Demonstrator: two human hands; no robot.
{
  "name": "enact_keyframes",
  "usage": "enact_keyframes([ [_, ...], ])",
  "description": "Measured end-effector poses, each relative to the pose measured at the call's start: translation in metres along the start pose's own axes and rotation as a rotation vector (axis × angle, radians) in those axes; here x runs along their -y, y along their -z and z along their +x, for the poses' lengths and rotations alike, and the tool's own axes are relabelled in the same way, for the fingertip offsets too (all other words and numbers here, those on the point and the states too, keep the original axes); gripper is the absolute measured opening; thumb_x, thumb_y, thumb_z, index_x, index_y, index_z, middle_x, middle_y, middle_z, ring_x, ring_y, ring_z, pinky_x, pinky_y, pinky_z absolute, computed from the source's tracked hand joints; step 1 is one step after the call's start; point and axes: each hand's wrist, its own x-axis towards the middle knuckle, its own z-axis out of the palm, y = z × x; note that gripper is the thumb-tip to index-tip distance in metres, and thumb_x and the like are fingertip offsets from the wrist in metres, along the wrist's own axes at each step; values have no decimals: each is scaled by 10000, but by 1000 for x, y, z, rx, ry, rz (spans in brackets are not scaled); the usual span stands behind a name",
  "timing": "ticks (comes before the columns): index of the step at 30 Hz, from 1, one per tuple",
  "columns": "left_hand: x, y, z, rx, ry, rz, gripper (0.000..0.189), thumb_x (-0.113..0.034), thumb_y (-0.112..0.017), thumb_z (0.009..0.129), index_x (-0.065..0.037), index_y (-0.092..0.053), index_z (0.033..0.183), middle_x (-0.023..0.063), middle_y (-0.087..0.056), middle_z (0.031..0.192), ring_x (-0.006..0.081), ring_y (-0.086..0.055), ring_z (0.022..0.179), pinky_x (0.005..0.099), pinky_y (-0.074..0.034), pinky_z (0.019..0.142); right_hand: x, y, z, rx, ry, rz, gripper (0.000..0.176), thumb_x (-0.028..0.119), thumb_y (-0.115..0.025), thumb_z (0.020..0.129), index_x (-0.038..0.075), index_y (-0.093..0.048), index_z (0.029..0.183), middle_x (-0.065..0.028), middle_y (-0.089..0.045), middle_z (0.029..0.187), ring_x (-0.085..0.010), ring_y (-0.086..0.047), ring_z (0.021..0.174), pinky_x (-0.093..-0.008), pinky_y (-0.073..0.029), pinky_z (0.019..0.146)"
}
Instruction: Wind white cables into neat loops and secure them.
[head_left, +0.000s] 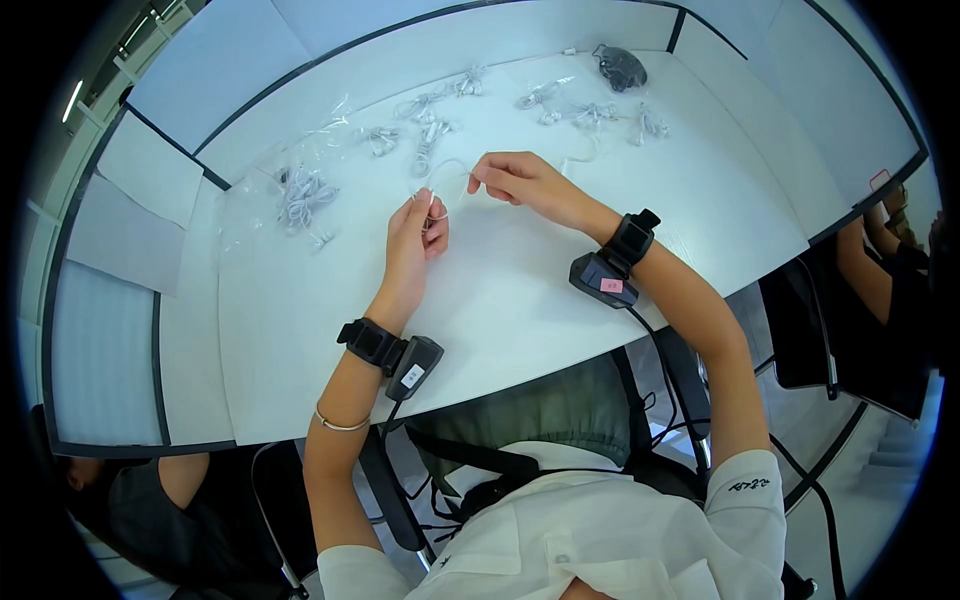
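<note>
Over the middle of the white table (520,290), my left hand (415,225) is closed on a thin white cable (450,165), which loops up from its fingers. To the right of it my right hand (515,185) pinches the same cable between thumb and fingers. A length of white cable (585,158) lies on the table just beyond my right hand. Bundled white cables (428,145) rest a little beyond my left hand, with another small bundle (380,141) beside them.
A larger cable pile (303,198) lies at the left by clear plastic bags (335,125). More bundles (590,113) and a dark bag (621,68) sit at the back right. Low partitions (250,115) edge the table. Other people (185,520) sit at both sides.
</note>
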Motion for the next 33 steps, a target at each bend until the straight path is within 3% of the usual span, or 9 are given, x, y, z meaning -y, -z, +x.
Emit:
enact_keyframes([
  [3,-2,-2,-1,6,18,-41,335,-332,-404,975,-110,-371,727,-49,-301,644,39,-247,509,191,-207,456,-3,-4,0,-18,13,-34,277,283,-482,911,46,-618,865,27,-454,635,-69,-415,629,-222,-343,584],
  [8,2,-5,-1,48,23,66,365,-387,-390,976,-119,-371,728,-47,-321,665,28,-254,520,187,-201,442,-1,-10,-3,20,-45,-59,299,321,-460,933,63,-548,1055,-15,-559,775,-85,-468,621,-237,-393,565],
  [11,3,-9,-2,35,-2,106,359,-379,-399,976,-110,-392,738,-39,-349,678,27,-266,522,180,-212,443,-1,-14,-4,63,-105,-63,310,324,-428,958,73,-554,1090,-1,-533,782,-66,-449,625,-209,-382,583],
  [16,12,-1,3,103,-13,126,348,-373,-416,972,-88,-420,772,-44,-331,654,28,-278,510,188,-217,429,-9,-14,-3,103,-74,-69,367,359,-378,970,49,-556,889,-19,-539,737,-94,-479,642,-232,-420,610],
  [33,8,-4,-3,114,4,164,355,-399,-427,962,-95,-432,778,-48,-348,681,29,-295,549,183,-236,462,-12,-12,-2,144,-56,-120,391,337,-389,969,28,-552,792,-36,-551,721,-111,-490,654,-248,-425,625],
])
